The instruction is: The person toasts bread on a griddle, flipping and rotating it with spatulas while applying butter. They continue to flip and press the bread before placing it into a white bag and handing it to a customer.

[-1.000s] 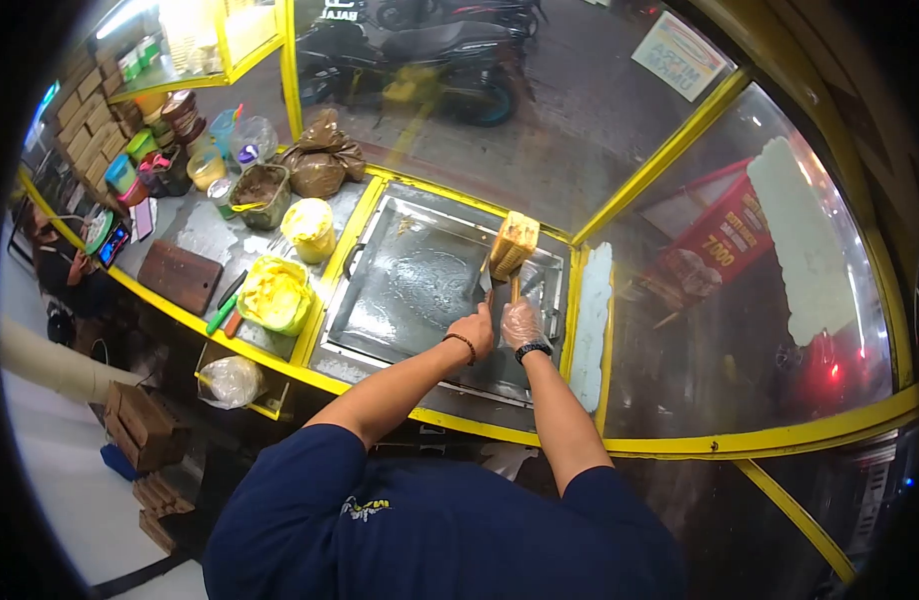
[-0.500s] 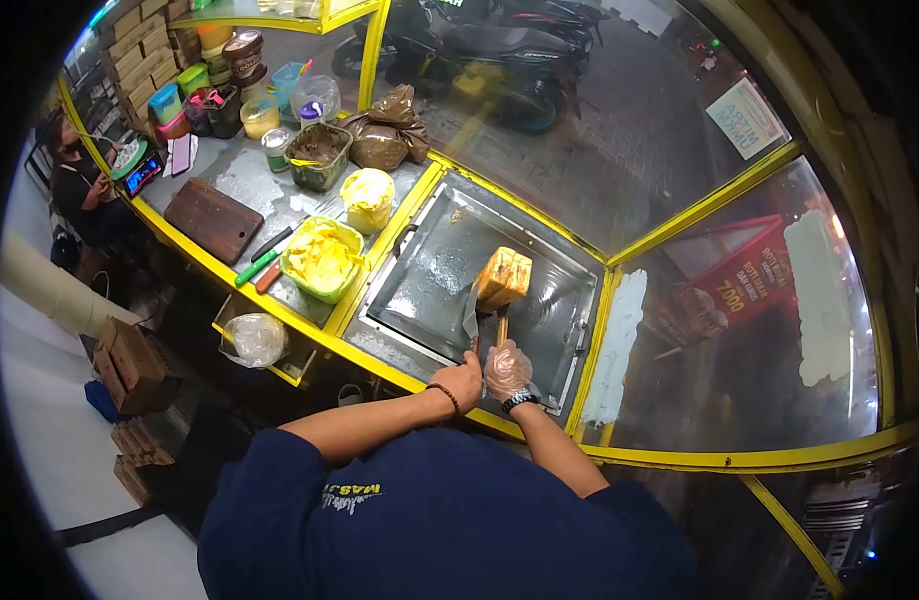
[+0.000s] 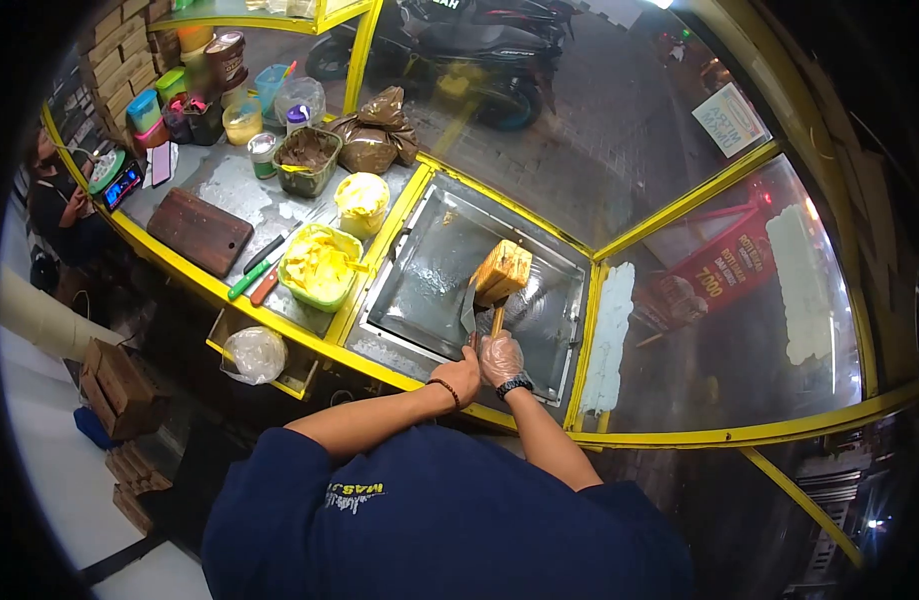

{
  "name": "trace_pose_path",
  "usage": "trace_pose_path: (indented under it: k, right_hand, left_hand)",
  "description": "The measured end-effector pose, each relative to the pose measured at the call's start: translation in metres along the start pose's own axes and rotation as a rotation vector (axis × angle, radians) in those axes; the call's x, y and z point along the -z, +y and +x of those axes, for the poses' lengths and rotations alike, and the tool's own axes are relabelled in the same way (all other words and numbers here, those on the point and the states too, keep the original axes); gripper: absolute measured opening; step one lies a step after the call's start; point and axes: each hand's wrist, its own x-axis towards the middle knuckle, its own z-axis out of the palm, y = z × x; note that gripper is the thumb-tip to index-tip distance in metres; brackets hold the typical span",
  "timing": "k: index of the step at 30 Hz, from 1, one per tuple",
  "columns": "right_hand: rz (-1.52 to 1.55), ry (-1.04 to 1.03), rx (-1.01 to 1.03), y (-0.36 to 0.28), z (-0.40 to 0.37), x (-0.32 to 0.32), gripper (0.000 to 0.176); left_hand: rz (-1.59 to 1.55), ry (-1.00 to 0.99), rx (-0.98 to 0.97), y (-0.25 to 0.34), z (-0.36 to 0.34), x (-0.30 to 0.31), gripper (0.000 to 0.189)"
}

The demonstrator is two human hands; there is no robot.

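Note:
A browned block of bread (image 3: 504,272) stands tilted on the flat metal griddle (image 3: 420,290). My left hand (image 3: 458,378), bare with a beaded bracelet, is closed around the handle of a metal spatula (image 3: 469,310), whose blade meets the bread's left side. Close beside it, my right hand (image 3: 502,358), in a clear plastic glove, grips a wooden-handled tool (image 3: 498,320). That tool's far end is hidden at the bread's lower side, so its kind does not show.
Left of the griddle are a tub of yellow spread (image 3: 322,268), knives (image 3: 266,284), a dark wooden board (image 3: 200,225) and a tub of brown spread (image 3: 308,160). Yellow-framed glass panels (image 3: 700,210) border the griddle. Another person (image 3: 65,205) is at the far left.
The bread has tipped and turned, showing more of its long browned side. Both hands keep their grips beside each other. The whole view has shifted slightly.

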Motion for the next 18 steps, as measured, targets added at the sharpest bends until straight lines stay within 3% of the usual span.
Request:
trace_pose_path:
  k: [18]
  right_hand:
    - [0.001,0.024,-0.046,-0.0070,-0.0003,-0.0020,0.032]
  left_hand:
    - [0.043,-0.073,0.004,-0.0030,-0.0040,0.0055,0.063]
